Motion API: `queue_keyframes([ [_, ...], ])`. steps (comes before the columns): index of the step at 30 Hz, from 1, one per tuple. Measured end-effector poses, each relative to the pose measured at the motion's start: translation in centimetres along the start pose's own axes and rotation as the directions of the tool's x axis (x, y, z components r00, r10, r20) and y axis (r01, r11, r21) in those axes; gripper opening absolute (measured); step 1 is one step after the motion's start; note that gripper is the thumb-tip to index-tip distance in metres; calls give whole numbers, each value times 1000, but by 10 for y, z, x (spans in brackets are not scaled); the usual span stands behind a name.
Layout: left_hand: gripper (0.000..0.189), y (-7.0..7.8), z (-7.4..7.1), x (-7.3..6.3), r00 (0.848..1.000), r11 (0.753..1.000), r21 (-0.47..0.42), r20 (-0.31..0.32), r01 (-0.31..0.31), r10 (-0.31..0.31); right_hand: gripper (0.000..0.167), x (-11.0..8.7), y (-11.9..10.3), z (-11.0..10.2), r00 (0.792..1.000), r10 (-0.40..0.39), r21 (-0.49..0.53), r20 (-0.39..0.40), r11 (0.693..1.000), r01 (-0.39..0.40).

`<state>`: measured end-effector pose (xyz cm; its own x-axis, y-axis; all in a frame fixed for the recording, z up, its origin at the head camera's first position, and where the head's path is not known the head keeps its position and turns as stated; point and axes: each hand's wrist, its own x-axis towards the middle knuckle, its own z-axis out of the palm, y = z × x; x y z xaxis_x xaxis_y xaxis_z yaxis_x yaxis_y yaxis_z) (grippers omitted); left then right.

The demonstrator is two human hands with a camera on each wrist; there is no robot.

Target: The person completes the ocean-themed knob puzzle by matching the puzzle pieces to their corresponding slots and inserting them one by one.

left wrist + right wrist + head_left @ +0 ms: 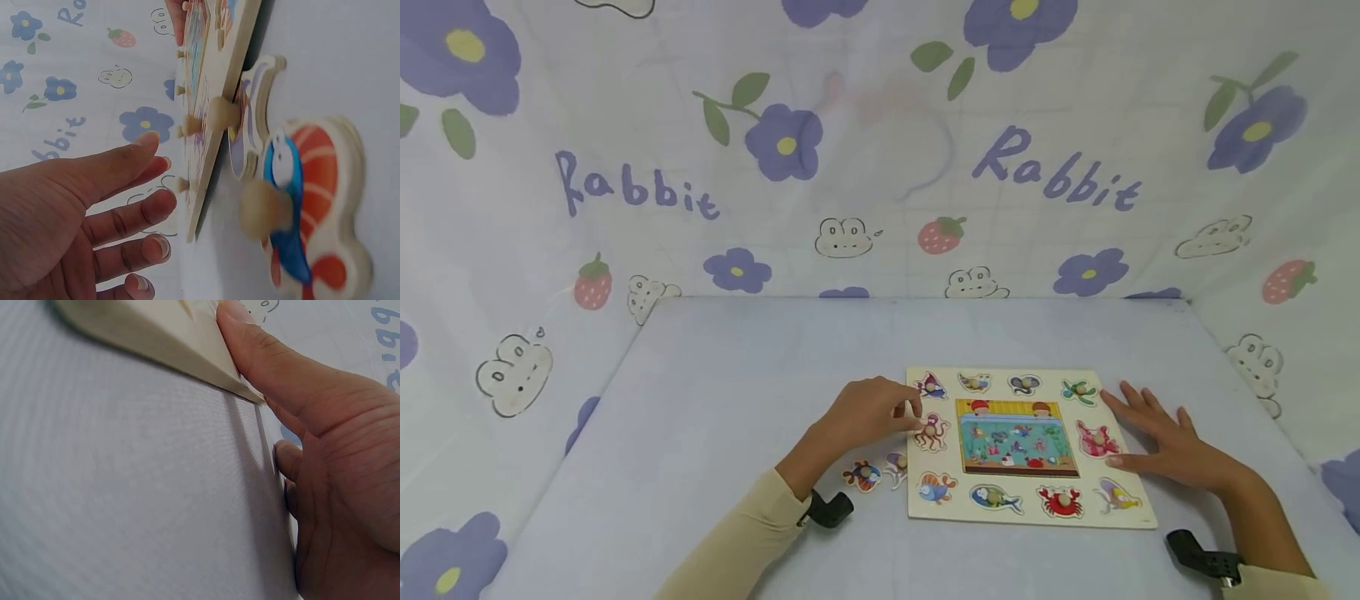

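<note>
My left hand [868, 410] hovers over the left edge of a wooden knob puzzle board [1030, 515], its fingertips beside the octopus piece [931, 433]. In the left wrist view the thumb and fingers are apart and loosely bent, holding nothing. On the table below that hand lie two loose pieces: an orange and blue fish [322, 181] with a wooden knob and a pale purple sea-creature piece [256, 119] right at the board's edge. My right hand [1180, 462] spreads its fingers at the board's right edge, thumb resting on the board near the pink piece [1097, 440].
Around the board's printed aquarium picture [1018, 442] sit several knobbed sea animals, among them a red crab [1061, 502] and a green turtle [1079, 392]. A patterned curtain [887, 183] stands behind and beside the white table [737, 358].
</note>
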<state>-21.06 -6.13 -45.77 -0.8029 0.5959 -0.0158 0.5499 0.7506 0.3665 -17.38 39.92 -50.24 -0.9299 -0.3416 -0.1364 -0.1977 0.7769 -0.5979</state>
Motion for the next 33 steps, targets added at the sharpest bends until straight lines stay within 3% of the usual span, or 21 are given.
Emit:
queue_keyframes([
  [9, 12, -23, -6, -26, 1000, 1000, 29, -14, -12, 12, 99, -1, 3, 1, 1000, 5, -10, 2, 1000, -5],
  [20, 5, -37, -2, -66, 999, 998, -43, -8, 37, -38, 100, -1, 4, 1, 1000, -1, -5, -4, 1000, 1],
  [25, 6, -39, 3, -74, 999, 995, -90, -6, 38, -39, 100, -1, 4, 1, 1000, -2, -7, -6, 1000, 2],
  [33, 10, -42, 7, -80, 1000, 984, -178, 21, -5, 9, 100, 0, 1, 0, 1000, 3, 0, -2, 1000, -3],
])
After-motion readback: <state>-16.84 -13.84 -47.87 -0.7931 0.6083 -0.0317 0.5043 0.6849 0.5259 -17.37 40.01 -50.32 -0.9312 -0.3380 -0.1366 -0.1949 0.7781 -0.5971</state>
